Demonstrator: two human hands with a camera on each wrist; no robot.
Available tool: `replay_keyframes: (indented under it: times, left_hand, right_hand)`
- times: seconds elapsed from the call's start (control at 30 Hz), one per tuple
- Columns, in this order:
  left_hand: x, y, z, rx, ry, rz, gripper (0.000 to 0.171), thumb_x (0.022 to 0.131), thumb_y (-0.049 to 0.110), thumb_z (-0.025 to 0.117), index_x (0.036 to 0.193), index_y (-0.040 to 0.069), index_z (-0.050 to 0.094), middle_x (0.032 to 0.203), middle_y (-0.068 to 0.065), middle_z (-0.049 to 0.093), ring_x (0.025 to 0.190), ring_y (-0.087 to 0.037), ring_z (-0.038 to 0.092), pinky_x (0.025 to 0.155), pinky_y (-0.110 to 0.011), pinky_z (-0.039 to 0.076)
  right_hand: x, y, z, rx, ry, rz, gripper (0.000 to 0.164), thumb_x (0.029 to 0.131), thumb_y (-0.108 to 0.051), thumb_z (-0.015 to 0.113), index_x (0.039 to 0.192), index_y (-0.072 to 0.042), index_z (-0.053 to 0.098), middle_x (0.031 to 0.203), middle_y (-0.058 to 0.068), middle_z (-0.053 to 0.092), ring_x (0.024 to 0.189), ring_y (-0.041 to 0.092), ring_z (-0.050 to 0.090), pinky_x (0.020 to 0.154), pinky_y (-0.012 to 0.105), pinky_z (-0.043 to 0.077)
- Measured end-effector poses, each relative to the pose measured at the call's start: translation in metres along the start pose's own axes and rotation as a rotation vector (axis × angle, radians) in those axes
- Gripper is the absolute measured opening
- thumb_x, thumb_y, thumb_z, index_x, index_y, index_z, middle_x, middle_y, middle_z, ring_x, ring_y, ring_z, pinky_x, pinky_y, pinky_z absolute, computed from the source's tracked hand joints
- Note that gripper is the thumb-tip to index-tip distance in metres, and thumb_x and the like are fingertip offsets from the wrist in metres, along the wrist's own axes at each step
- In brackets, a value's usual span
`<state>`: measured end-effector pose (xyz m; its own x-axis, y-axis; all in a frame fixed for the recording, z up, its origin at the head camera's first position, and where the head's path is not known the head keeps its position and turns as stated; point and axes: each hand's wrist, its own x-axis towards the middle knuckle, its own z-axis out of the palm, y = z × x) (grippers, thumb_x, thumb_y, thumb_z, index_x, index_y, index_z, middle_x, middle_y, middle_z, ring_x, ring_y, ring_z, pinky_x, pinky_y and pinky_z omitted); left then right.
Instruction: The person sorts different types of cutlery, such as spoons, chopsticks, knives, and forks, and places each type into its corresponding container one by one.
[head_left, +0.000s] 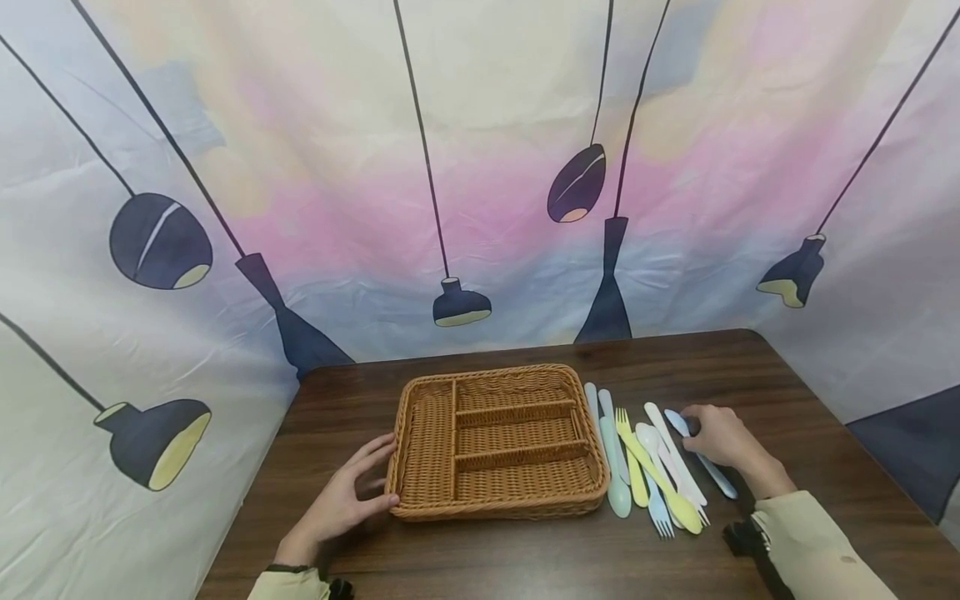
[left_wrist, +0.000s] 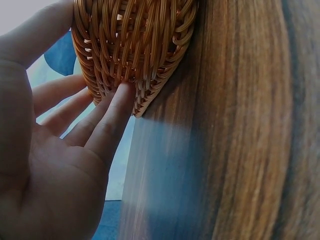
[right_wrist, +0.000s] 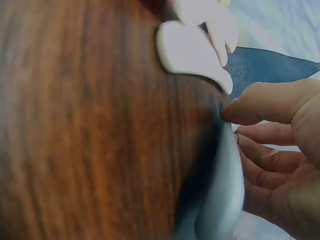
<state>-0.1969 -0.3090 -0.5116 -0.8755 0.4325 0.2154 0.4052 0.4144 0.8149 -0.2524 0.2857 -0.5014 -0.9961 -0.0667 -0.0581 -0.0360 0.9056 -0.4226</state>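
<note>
A brown wicker basket [head_left: 517,505] with divided compartments stands on the table. At its left end my left hand [head_left: 341,500] touches the woven side with fairly straight fingers, the thumb by the front corner; the left wrist view has the fingertips against the wicker [left_wrist: 135,45]. On the right, my right hand [head_left: 722,435] pinches a light blue spoon [head_left: 718,477] by its handle, between thumb and fingers. The spoon's bowl points away and its handle slants toward me. In the right wrist view the handle [right_wrist: 222,185] runs below the thumb, close over its shadow.
Between basket and right hand lie a white knife [head_left: 667,429], a yellow fork [head_left: 622,421], a yellow spoon [head_left: 684,510], a green spoon [head_left: 618,498], a blue fork [head_left: 659,510] and other plastic cutlery. A printed cloth [head_left: 510,250] hangs behind the dark wooden table [head_left: 480,567].
</note>
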Motion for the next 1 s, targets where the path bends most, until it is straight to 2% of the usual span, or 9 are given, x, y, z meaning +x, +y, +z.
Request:
replay_keyframes:
  times: [0.13,0.23,0.3,0.5,0.6,0.73,1.0]
  left_hand:
    - [0.0011,-0.0001,-0.0003,0.0,0.003,0.003,0.072,0.085,0.013,0.076,0.147,0.002,0.041,0.157,-0.014,0.028,0.134,-0.005,0.037,0.092,-0.03,0.055]
    - [0.0014,0.0006,-0.0005,-0.002,0.007,-0.001,0.072,0.085,0.013,0.076,0.147,0.002,0.041,0.157,-0.014,0.028,0.134,-0.003,0.037,0.092,-0.03,0.054]
    - [0.0013,0.0014,-0.0004,-0.001,0.006,-0.007,0.073,0.085,0.013,0.076,0.147,0.002,0.041,0.157,-0.014,0.028,0.135,-0.008,0.037,0.092,-0.03,0.054]
    - [-0.0001,0.0026,0.0001,-0.012,-0.003,-0.019,0.072,0.086,0.013,0.076,0.147,0.001,0.04,0.157,-0.015,0.027,0.135,-0.036,0.035,0.092,-0.029,0.054]
    - [-0.0011,0.0026,0.0004,-0.02,-0.006,-0.018,0.073,0.086,0.013,0.076,0.147,0.0,0.04,0.157,-0.016,0.026,0.134,-0.04,0.035,0.092,-0.029,0.054]
    - [-0.0009,0.0026,0.0001,-0.018,-0.007,-0.014,0.073,0.085,0.014,0.076,0.147,0.001,0.04,0.157,-0.015,0.026,0.134,-0.039,0.036,0.092,-0.03,0.055]
    - [-0.0007,0.0009,-0.0008,-0.018,-0.013,-0.02,0.073,0.086,0.017,0.076,0.148,0.002,0.04,0.158,-0.014,0.026,0.136,-0.031,0.036,0.093,-0.028,0.054]
  right_hand:
    - [0.001,-0.0013,-0.002,0.003,-0.006,0.009,0.049,0.078,-0.008,0.073,0.119,0.015,0.058,0.109,0.032,0.064,0.079,0.026,0.059,0.064,0.041,0.054]
    - [0.0012,-0.0014,-0.0019,0.006,-0.006,0.023,0.05,0.078,-0.008,0.072,0.12,0.014,0.058,0.107,0.032,0.064,0.077,0.025,0.059,0.063,0.04,0.054]
    - [0.0009,-0.0014,-0.0011,0.011,-0.006,0.033,0.05,0.078,-0.008,0.071,0.12,0.014,0.058,0.105,0.03,0.065,0.075,0.025,0.058,0.062,0.039,0.053]
    - [-0.001,0.0014,0.0017,0.023,0.023,0.023,0.045,0.078,-0.007,0.067,0.117,0.014,0.059,0.092,0.023,0.067,0.068,0.022,0.056,0.056,0.035,0.05]
    - [-0.0013,0.0036,0.0017,0.018,0.041,0.0,0.041,0.079,-0.008,0.066,0.114,0.013,0.061,0.087,0.017,0.068,0.065,0.02,0.054,0.054,0.033,0.046]
    - [-0.0009,0.0063,0.0016,0.017,0.055,-0.019,0.039,0.08,-0.008,0.067,0.112,0.013,0.062,0.082,0.013,0.067,0.063,0.018,0.053,0.053,0.032,0.044]
    - [-0.001,0.0061,-0.0005,0.027,0.065,-0.021,0.039,0.08,-0.008,0.067,0.112,0.013,0.063,0.085,0.015,0.068,0.064,0.018,0.054,0.052,0.031,0.044]
